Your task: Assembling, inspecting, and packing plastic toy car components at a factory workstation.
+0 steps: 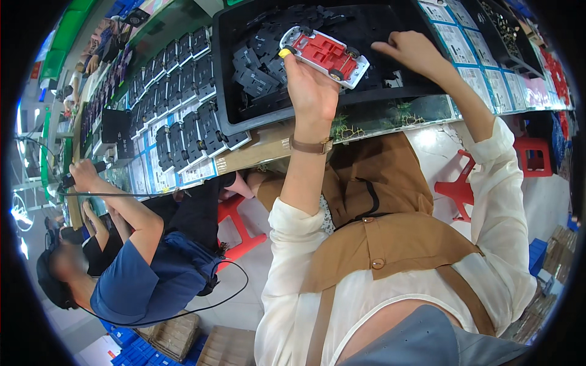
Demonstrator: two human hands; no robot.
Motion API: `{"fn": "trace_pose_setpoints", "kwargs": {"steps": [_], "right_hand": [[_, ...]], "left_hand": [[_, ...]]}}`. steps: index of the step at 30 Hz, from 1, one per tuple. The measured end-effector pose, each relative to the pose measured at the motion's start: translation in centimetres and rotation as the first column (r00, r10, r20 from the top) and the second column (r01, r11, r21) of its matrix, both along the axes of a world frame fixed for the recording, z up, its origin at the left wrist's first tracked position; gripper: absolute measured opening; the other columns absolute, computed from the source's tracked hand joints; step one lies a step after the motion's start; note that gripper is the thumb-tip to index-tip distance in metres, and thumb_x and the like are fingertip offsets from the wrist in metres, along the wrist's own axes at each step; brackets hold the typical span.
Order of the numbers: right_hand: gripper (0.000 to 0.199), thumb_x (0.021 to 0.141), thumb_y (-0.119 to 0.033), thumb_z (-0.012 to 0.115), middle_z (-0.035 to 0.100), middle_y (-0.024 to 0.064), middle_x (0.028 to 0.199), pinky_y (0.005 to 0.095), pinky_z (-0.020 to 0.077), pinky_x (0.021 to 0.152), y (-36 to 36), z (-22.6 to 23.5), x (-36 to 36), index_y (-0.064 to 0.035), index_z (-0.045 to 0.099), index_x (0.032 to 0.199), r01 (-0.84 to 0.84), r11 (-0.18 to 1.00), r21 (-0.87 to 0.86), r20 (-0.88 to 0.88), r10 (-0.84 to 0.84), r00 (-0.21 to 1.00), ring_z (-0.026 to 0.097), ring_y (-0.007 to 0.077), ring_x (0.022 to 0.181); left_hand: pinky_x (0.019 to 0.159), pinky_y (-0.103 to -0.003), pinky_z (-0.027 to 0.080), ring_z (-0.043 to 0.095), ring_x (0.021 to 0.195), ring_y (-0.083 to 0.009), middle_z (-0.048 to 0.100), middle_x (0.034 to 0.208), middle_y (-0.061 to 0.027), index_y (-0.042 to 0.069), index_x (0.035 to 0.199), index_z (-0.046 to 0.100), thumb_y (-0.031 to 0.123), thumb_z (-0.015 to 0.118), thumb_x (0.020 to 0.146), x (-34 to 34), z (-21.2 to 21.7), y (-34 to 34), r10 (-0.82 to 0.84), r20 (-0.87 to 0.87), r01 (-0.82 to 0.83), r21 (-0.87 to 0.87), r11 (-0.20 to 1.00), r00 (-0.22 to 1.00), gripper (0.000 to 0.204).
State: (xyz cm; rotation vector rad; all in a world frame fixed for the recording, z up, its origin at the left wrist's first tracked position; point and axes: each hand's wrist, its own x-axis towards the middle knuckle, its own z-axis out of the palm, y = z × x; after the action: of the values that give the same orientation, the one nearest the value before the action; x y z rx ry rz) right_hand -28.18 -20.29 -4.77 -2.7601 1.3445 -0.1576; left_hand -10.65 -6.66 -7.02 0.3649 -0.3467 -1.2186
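My left hand (311, 91) is closed on a toy car (323, 56), holding it above a black tray (227, 116). The car has a white body, a red inner part facing up and small dark wheels. A yellow cover (284, 53) wraps my left thumb tip. Many flat black plastic plates (256, 67) lie heaped in the tray, left of and behind the car. My right hand (418, 56) hovers over the tray's right side, apart from the car. Its thumb points left and its other fingers curl under; anything inside them is hidden.
Rows of toy cars with black undersides (183, 79) stand left of the tray on printed sheets. More sheets (455, 43) and a black box of small parts (503, 30) are at right. A co-worker (140, 262) sits at left, near a cable. Red stools (458, 183) stand below the table.
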Motion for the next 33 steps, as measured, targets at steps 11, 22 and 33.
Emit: {"fn": "trace_pose_setpoints", "kwargs": {"steps": [11,22,33], "right_hand": [[0.025,0.087,-0.016,0.050,0.061,0.0141,0.089,0.0279,0.0433,0.077,-3.2,-3.0,-2.5,0.0009,0.057,0.104,-0.135,0.980,0.144,0.338,0.080,0.938,0.059,0.0218,0.085],[0.057,0.074,-0.023,0.072,0.054,0.0079,0.112,0.0250,0.0415,0.086,1.6,0.8,-2.4,-0.0145,0.048,0.125,-0.224,0.947,0.230,0.652,0.021,0.758,0.052,0.0173,0.102],[0.059,0.072,-0.019,0.072,0.055,0.0102,0.098,0.0294,0.0427,0.077,8.3,6.4,1.5,-0.0012,0.046,0.121,-0.067,0.995,-0.070,0.742,0.097,0.663,0.052,0.0203,0.088]], "left_hand": [[0.098,-0.048,0.035,0.047,0.112,-0.0308,0.049,0.121,-0.0140,0.005,0.122,0.040,0.037,0.020,0.097,-0.9,0.4,0.2,0.060,-0.029,-0.060,-0.009,0.998,0.998,0.046],[0.098,-0.048,0.036,0.047,0.112,-0.0321,0.049,0.121,-0.0154,0.006,0.122,0.040,0.038,0.020,0.096,-0.5,0.5,0.1,0.051,-0.025,-0.051,0.034,0.998,0.998,0.046],[0.094,-0.048,0.039,0.050,0.108,-0.0307,0.051,0.118,-0.0124,0.009,0.120,0.041,0.039,0.017,0.097,-0.7,0.4,0.4,0.031,-0.012,-0.031,-0.038,0.999,0.999,0.045]]}}
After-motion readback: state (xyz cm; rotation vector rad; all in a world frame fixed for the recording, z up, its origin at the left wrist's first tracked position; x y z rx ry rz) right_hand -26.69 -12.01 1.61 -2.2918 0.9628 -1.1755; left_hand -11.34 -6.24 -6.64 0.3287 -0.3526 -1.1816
